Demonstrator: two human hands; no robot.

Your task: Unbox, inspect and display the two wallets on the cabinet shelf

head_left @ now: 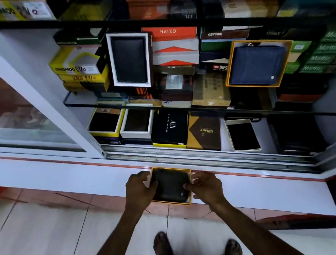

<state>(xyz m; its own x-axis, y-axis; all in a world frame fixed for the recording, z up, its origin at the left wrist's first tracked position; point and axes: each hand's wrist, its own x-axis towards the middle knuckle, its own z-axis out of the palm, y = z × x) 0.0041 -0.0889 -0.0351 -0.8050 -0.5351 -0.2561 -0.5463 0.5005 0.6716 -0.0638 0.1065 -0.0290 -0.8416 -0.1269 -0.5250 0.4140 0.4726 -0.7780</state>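
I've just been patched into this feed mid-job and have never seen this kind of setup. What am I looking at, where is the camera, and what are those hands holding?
There is no machine here: a person wears one wide-angle camera on the head, looking down at their own bare arms and sandalled feet. The left hand and right hand grip opposite sides of an open orange-edged box containing a dark leather wallet. It is held in front of the white cabinet ledge. On the glass shelf beyond, a navy blue wallet in a matching orange-edged box stands propped up on display among stacked wallet boxes.
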